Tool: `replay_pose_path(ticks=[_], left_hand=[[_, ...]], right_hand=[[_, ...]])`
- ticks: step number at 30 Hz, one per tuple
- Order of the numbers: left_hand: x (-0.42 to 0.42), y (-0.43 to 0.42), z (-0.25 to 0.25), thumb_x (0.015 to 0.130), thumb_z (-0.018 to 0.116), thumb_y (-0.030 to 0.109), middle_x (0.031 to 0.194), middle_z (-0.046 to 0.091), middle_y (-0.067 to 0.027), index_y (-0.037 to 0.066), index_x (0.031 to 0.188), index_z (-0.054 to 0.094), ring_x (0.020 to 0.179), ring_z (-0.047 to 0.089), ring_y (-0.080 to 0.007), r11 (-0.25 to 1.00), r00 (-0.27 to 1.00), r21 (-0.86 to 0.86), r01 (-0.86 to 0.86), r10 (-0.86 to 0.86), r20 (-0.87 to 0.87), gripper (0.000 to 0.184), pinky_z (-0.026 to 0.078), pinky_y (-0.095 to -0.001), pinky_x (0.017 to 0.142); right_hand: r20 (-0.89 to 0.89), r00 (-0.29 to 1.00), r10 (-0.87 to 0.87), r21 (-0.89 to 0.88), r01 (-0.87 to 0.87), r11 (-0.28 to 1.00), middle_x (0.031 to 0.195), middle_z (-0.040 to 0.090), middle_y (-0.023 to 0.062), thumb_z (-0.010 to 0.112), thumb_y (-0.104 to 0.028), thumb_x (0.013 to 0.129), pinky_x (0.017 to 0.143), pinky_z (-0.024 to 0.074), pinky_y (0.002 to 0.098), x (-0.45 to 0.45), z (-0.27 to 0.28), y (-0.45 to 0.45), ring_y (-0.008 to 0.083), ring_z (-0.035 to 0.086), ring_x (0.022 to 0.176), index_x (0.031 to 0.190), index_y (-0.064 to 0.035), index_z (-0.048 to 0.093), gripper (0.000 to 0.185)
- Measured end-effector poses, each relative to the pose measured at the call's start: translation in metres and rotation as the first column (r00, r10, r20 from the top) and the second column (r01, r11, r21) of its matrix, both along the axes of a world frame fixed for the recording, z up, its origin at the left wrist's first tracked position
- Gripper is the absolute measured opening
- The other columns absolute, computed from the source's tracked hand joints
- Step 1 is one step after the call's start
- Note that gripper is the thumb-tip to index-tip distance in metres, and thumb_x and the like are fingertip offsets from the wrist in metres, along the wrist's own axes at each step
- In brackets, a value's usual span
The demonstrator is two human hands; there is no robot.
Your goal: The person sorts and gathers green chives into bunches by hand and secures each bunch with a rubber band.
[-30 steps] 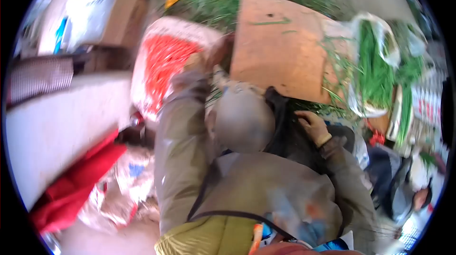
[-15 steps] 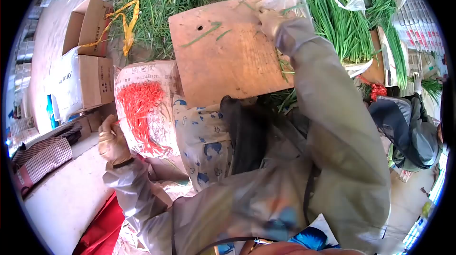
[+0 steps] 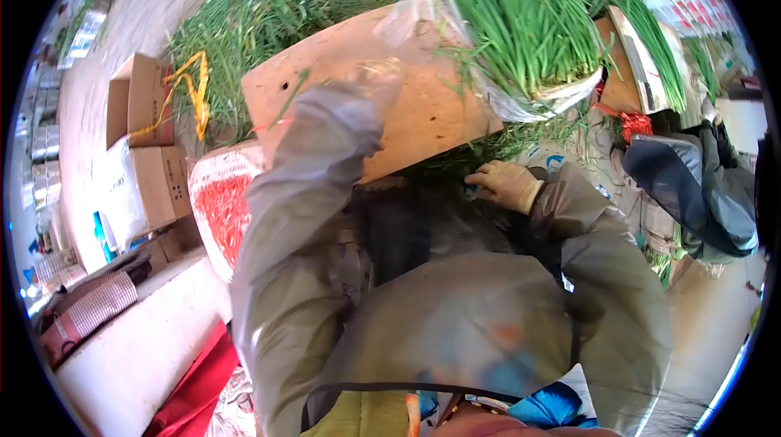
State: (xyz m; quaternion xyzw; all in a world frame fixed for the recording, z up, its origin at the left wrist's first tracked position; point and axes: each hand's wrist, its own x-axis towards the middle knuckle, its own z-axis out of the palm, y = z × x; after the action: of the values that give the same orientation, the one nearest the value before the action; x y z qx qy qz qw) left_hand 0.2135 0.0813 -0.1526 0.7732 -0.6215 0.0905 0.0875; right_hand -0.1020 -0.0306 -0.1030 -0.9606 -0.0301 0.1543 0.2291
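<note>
My left hand (image 3: 378,87), gloved and smeared by motion, is over the wooden board (image 3: 325,63); its fingers cannot be made out. A thin red strip (image 3: 273,124) shows beside the left sleeve, and I cannot tell whether the hand holds it. My right hand (image 3: 508,185), in a pale glove, is just below the board's lower right edge, above dark cloth and loose greens. Its fingers are apart and loosely bent, with nothing visible in them. A bundle of long green chives (image 3: 529,30) lies in a clear plastic bag (image 3: 541,107) at the board's right.
Loose greens (image 3: 252,10) are heaped behind the board. Red ties (image 3: 224,213) lie on a printed sack (image 3: 202,172) at left, partly behind my sleeve. Cardboard boxes (image 3: 159,185) with a yellow strap (image 3: 199,99) stand farther left. Another person's dark-clothed legs (image 3: 675,181) are at right.
My left hand has moved from beside the red ties up over the board. My right hand has left the board's top right corner and come down to its lower edge. The view has shifted.
</note>
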Motion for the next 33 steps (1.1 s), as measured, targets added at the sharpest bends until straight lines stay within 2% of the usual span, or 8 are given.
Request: replay_pose_path(ticks=[6, 8, 10, 19, 25, 27, 31, 33], left_hand=[[-0.056, -0.059, 0.046, 0.079, 0.057, 0.015, 0.078, 0.061, -0.0129, 0.008, 0.11, 0.055, 0.07, 0.059, -0.0285, 0.972, 0.878, -0.132, -0.195, 0.113, -0.466, 0.032, 0.046, -0.038, 0.06], [-0.065, -0.049, 0.041, 0.08, 0.058, 0.016, 0.086, 0.06, -0.0157, 0.01, 0.122, 0.05, 0.071, 0.059, -0.0278, 0.962, 0.836, -0.127, -0.241, 0.139, -0.532, 0.043, 0.046, -0.0369, 0.062], [-0.073, -0.032, 0.005, 0.082, 0.058, 0.013, 0.088, 0.06, -0.0146, 0.008, 0.12, 0.052, 0.075, 0.059, -0.0226, 0.924, 0.785, -0.241, -0.296, 0.091, -0.613, 0.039, 0.046, -0.0325, 0.065], [-0.143, 0.061, 0.033, 0.084, 0.059, 0.006, 0.096, 0.058, -0.0037, 0.004, 0.117, 0.054, 0.088, 0.054, -0.0113, 0.922, 0.025, 0.114, -0.369, 0.132, -0.991, 0.034, 0.044, -0.0233, 0.079], [-0.159, 0.04, 0.032, 0.086, 0.056, 0.006, 0.098, 0.057, -0.0033, 0.003, 0.12, 0.052, 0.09, 0.053, -0.0106, 0.948, -0.05, 0.188, -0.259, 0.181, -0.982, 0.034, 0.042, -0.0222, 0.081], [-0.162, 0.03, 0.038, 0.087, 0.056, 0.006, 0.098, 0.057, -0.0033, 0.002, 0.12, 0.051, 0.09, 0.052, -0.0106, 0.953, -0.072, 0.224, -0.205, 0.213, -0.974, 0.034, 0.042, -0.0224, 0.081], [-0.157, 0.016, 0.037, 0.085, 0.057, 0.005, 0.095, 0.058, -0.004, 0.004, 0.119, 0.052, 0.087, 0.055, -0.0116, 0.978, 0.001, 0.121, -0.169, 0.123, -0.992, 0.035, 0.044, -0.0235, 0.078], [-0.152, -0.003, 0.034, 0.087, 0.055, 0.006, 0.097, 0.056, -0.0035, 0.003, 0.122, 0.049, 0.09, 0.053, -0.0117, 0.981, 0.004, 0.129, -0.148, 0.131, -0.991, 0.036, 0.042, -0.0229, 0.082]], right_hand=[[0.18, 0.576, -0.797, 0.283, 0.746, 0.603, 0.099, 0.06, 0.0138, 0.063, -0.034, 0.078, 0.078, 0.0465, 0.0379, 0.037, 0.008, -0.113, 0.0297, 0.057, 0.093, 0.118, -0.012, 0.055, 0.046], [0.186, 0.367, -0.911, -0.076, 0.93, 0.36, 0.111, 0.057, 0.0204, 0.067, -0.043, 0.074, 0.088, 0.0435, 0.0365, 0.064, 0.006, -0.151, 0.0332, 0.055, 0.104, 0.131, -0.0041, 0.039, 0.075], [-0.209, 0.192, -0.959, 0.091, 0.98, 0.176, 0.125, 0.048, 0.0249, 0.071, -0.048, 0.069, 0.096, 0.0377, 0.0367, 0.089, -0.011, -0.164, 0.0333, 0.048, 0.115, 0.135, 0.0028, 0.027, 0.094], [-0.302, 0.291, -0.908, 0.246, 0.944, 0.221, 0.1, 0.062, 0.0194, 0.073, -0.025, 0.07, 0.079, 0.0478, 0.033, 0.109, -0.069, -0.211, 0.0291, 0.062, 0.089, 0.113, 0.0068, 0.049, 0.059], [-0.305, 0.221, -0.926, -0.001, 0.973, 0.233, 0.113, 0.056, 0.0252, 0.075, -0.032, 0.064, 0.088, 0.044, 0.0399, 0.138, -0.04, -0.18, 0.0367, 0.055, 0.104, 0.118, 0.0029, 0.046, 0.071], [-0.32, 0.508, -0.8, -0.11, 0.819, 0.564, 0.112, 0.057, 0.0234, 0.075, -0.03, 0.064, 0.086, 0.046, 0.0393, 0.14, -0.032, -0.202, 0.0363, 0.057, 0.101, 0.114, 0.0017, 0.052, 0.063], [-0.003, 0.542, -0.841, -0.202, 0.823, 0.531, 0.1, 0.063, 0.0176, 0.066, -0.021, 0.073, 0.081, 0.049, 0.036, 0.118, -0.013, -0.278, 0.0312, 0.061, 0.096, 0.102, -0.0054, 0.063, 0.033], [-0.219, 0.556, -0.802, -0.179, 0.785, 0.593, 0.1, 0.063, 0.0193, 0.077, -0.03, 0.062, 0.079, 0.0487, 0.0354, 0.108, 0.011, -0.294, 0.0302, 0.061, 0.093, 0.105, 0.0016, 0.06, 0.056]])
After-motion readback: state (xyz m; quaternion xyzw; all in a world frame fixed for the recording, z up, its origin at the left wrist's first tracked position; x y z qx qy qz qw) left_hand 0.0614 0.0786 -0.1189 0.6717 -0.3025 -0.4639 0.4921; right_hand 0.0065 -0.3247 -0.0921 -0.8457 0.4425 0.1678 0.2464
